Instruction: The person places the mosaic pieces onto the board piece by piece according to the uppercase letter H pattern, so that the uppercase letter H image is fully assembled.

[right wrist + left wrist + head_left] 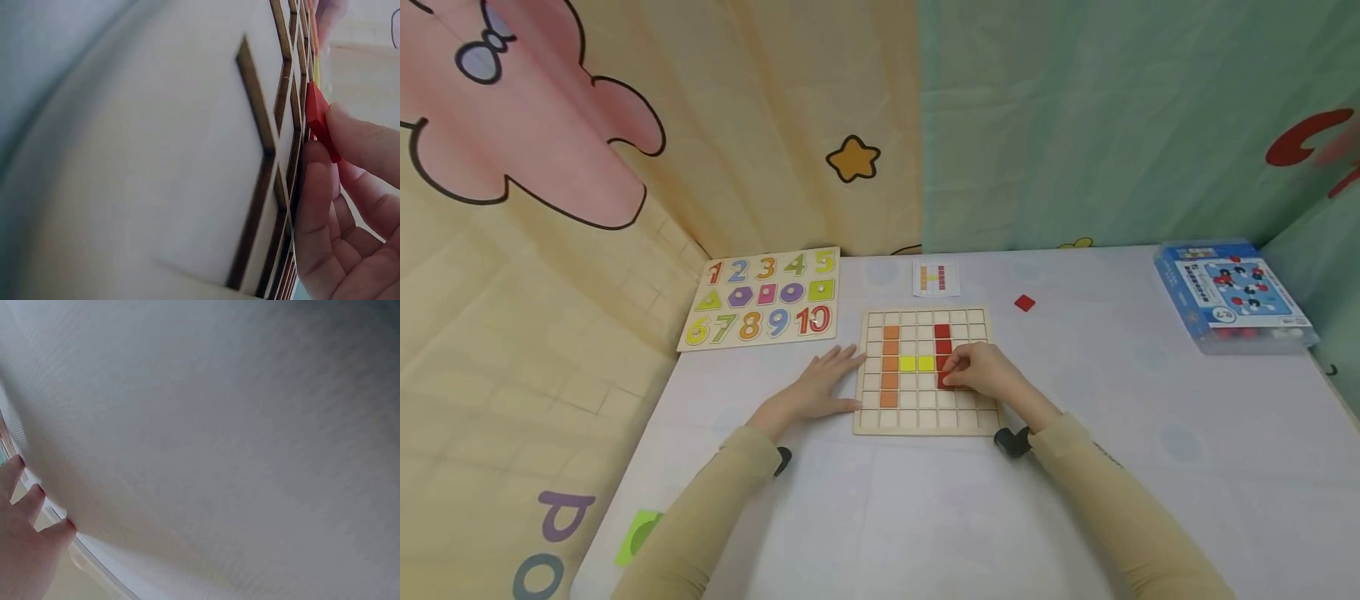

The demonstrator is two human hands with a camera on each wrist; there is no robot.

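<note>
A wooden grid board (pixel 928 431) lies on the table in the head view. On it are a column of orange tiles (pixel 890 364), two yellow tiles (pixel 907 364) side by side, and red tiles (pixel 942 332) in a column on the right. My right hand (pixel 987 372) is over that red column, pinching a red square tile (pixel 317 115) between thumb and fingers; in the right wrist view the tile tilts against the grid. At the board's left edge, my left hand (pixel 815 388) spreads its fingers, tips right at the rim. The left wrist view shows its fingers (pixel 59 531) extended.
Behind the board lies a small pattern card (pixel 936 280). A loose red tile (pixel 1025 303) is to its right. A number-and-shape puzzle (pixel 760 318) sits back left, a blue boxed set (pixel 1232 296) back right. A green square piece (pixel 638 536) lies near the left sleeve.
</note>
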